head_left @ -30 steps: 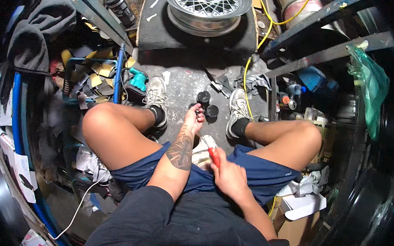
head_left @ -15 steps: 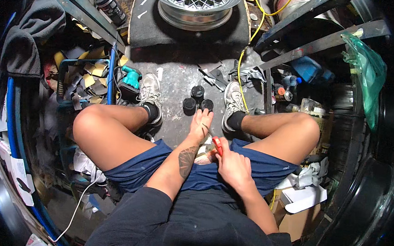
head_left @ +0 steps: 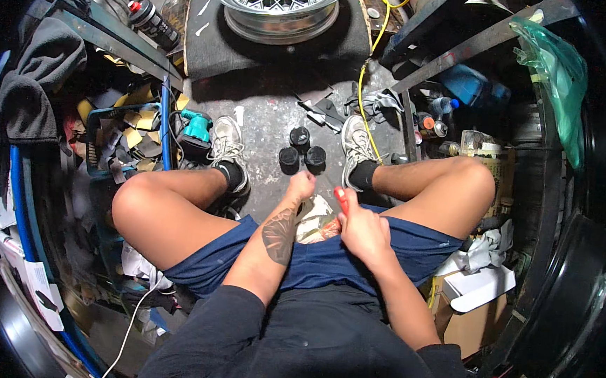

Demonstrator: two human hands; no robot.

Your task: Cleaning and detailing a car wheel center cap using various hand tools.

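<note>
My right hand (head_left: 365, 232) is closed round a red-handled tool (head_left: 342, 200) above my lap. The tool's working end cannot be made out now. To its left, my left hand (head_left: 302, 184) is closed, and whatever lies in its fingers is hidden. Just beyond it, three short black cylinders stand close together on the floor: a far one (head_left: 299, 137), a left one (head_left: 289, 160) and a right one (head_left: 315, 159). A pale crumpled packet with orange-red patches (head_left: 315, 219) lies between my thighs, below both hands.
A silver mesh wheel rim (head_left: 281, 12) rests on a dark mat (head_left: 217, 53) ahead. A teal power sander (head_left: 196, 129) and a basket of sandpaper scraps (head_left: 97, 164) are at left. A yellow cable (head_left: 361, 88) runs past my right shoe. Metal frames (head_left: 485, 48), bottles (head_left: 444, 105) and a box (head_left: 472, 327) crowd the right.
My left hand has drawn back from the black cylinders and its fingers have curled in. The red-handled tool has tilted more upright in my right hand. The whole view has shifted slightly.
</note>
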